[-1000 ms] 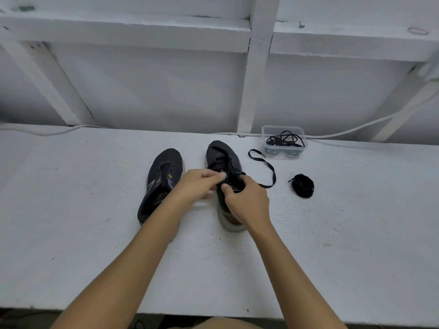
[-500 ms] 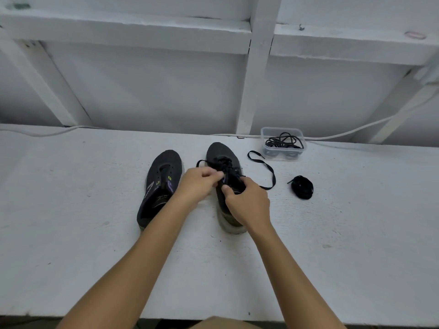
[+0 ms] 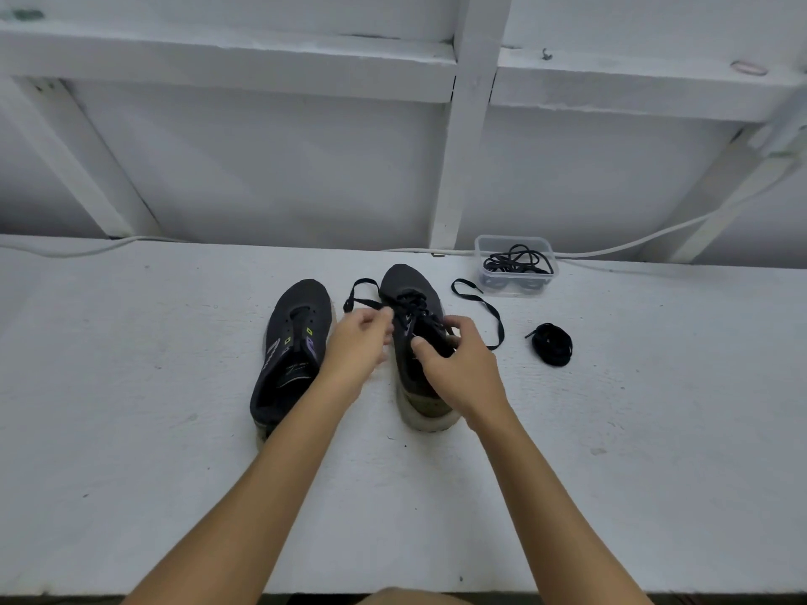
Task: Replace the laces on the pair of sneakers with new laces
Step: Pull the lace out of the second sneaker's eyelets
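Both grips pinching the black lace on the right sneaker, its left loop longer than before.

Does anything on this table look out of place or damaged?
Nothing looks damaged. The left sneaker has no lace, and a bundled lace lies loose on the table beside the clear box, which fits the relacing.

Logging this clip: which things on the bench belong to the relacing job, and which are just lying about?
In the job:
right sneaker
its lace
left sneaker
coiled lace
tub of laces
left hand
right hand

Lying about:
white cable
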